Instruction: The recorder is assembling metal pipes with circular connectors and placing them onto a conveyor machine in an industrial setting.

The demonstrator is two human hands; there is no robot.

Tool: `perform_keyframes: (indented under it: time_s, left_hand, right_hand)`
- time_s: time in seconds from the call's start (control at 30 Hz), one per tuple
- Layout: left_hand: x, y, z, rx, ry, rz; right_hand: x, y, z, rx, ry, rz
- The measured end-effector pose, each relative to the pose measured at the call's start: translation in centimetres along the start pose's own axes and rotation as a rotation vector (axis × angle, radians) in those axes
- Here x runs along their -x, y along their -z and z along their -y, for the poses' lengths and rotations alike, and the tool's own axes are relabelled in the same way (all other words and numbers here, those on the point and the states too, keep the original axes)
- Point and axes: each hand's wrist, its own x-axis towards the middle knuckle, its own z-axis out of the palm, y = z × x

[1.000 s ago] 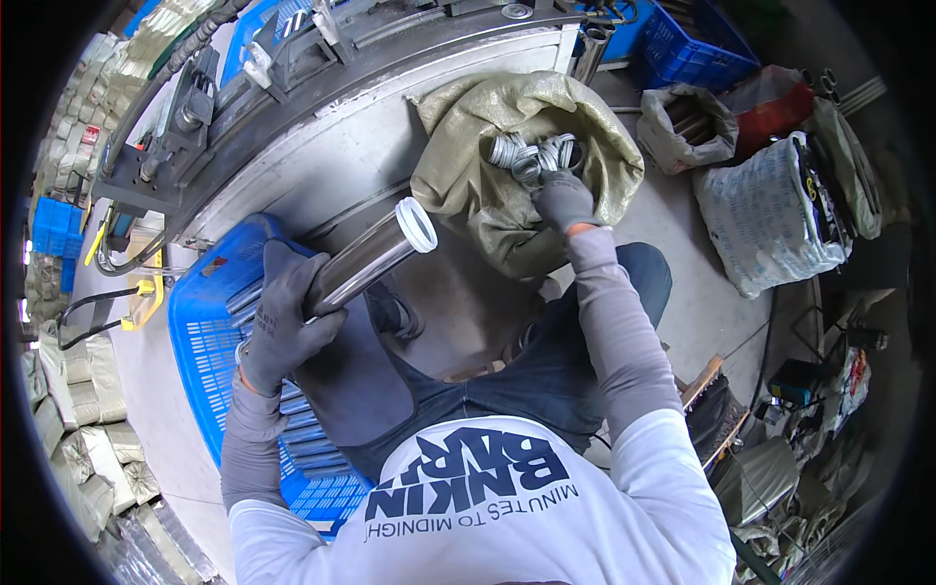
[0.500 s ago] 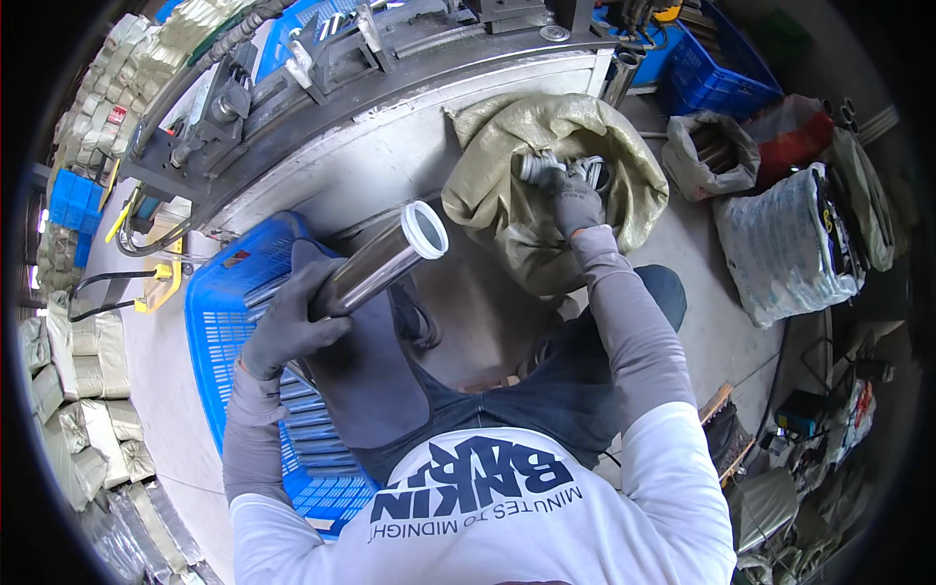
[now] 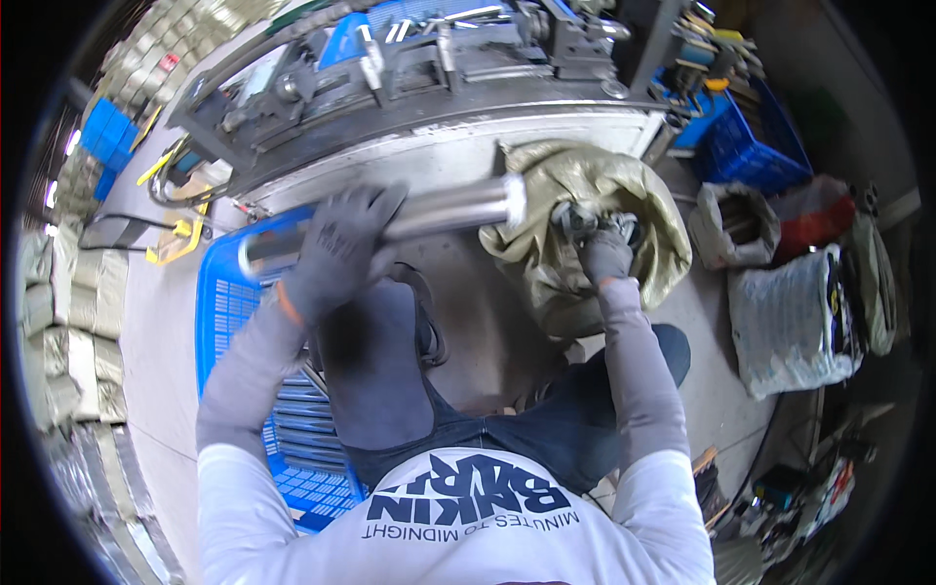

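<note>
My left hand point(image 3: 336, 249), in a grey glove, grips a long shiny metal tube point(image 3: 453, 208) around its middle. The tube lies nearly level, its open end pointing right toward an olive-green sack point(image 3: 643, 210). My right hand point(image 3: 604, 255), also gloved, reaches into the sack's open mouth and is closed on a small metal part point(image 3: 575, 219). The tube's left end is blurred over a blue plastic crate point(image 3: 229, 322). My knees and dark trousers sit between the two arms.
A grey metal machine bench point(image 3: 429, 88) runs along the far side. To the right stand a white woven sack point(image 3: 795, 322), a red bag point(image 3: 814, 210) and a blue crate point(image 3: 746, 136). Stacked sacks point(image 3: 58, 331) line the left edge.
My left hand has raised the tube and swung it from a slant to nearly level, its end now beside the sack. My right hand stays inside the sack's mouth.
</note>
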Motion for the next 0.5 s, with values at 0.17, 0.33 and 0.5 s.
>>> perform_keyframes:
  time_s: [0.17,0.33,0.5]
  left_hand:
    - [-10.9,0.1,3.4,-0.407,-0.057,-0.384]
    - [-21.5,-2.3,10.2,-0.535,0.075,-0.357]
    - [-27.3,-4.5,12.7,-0.524,0.287,-0.195]
  right_hand:
    - [3.3,8.8,1.7,-0.324,-0.029,-0.175]
    - [5.6,10.8,2.9,-1.071,-0.3,0.034]
    - [5.1,12.6,4.5,-1.51,-0.217,-0.066]
